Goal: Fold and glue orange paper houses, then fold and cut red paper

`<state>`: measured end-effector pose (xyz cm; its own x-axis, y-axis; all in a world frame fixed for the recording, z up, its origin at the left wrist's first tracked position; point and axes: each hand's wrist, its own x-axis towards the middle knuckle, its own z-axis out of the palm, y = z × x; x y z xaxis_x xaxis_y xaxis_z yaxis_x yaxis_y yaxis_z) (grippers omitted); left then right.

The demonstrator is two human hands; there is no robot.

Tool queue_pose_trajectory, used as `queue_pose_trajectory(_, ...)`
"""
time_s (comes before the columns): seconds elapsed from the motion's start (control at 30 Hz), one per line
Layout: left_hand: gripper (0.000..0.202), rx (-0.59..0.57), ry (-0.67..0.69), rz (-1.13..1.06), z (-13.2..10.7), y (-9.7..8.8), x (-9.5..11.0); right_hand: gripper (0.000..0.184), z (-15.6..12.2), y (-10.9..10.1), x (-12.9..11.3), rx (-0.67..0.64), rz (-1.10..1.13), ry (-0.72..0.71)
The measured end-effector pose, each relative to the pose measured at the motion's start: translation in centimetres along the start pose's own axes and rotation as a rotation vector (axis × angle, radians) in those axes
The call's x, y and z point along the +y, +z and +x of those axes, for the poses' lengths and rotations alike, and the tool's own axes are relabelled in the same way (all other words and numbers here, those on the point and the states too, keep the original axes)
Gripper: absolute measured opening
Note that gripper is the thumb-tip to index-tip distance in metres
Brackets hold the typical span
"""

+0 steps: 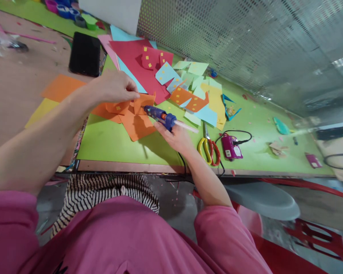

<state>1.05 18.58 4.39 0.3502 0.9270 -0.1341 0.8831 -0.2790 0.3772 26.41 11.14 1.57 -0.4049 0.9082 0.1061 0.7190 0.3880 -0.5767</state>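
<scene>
My right hand (175, 136) is wrapped round a blue glue gun (157, 113) with a clear glue stick poking out of its back. Its nozzle touches or nearly touches a folded piece of orange paper (143, 103). Pinched at the top edge, that piece is held by my left hand (120, 86). More orange paper (138, 127) lies flat underneath, on the green table covering. To the right sits an orange cut-out (188, 98) with small yellow squares, beside a light blue one (167, 74) and a red one (156, 58).
Scissors (208, 148) with yellow and red handles lie right of my right hand, beside a purple box (231, 147) with a black cable. A black phone (85, 54) rests at the left. Paint pots (64, 11) stand at the far left, and a perforated metal panel (217, 34) borders the table's back.
</scene>
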Motion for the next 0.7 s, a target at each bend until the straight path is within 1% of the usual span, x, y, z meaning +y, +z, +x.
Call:
queue_pose_trajectory(0.3, 0.049, -0.017, -0.014, -0.005, -0.15, -0.1, 0.23, 0.055, 0.24, 0.04, -0.17, -0.007, -0.02, 0.01)
queue_pose_trajectory(0.47, 0.05, -0.023, -0.024, 0.006, -0.38, -0.22, 0.48, 0.051, 0.3, 0.05, -0.23, -0.016, -0.037, 0.037)
queue_pose_trajectory(0.7, 0.053, -0.03, -0.026, 0.029, -0.49, -0.35, 0.79, 0.051, 0.31, 0.12, -0.05, -0.003, -0.022, 0.01)
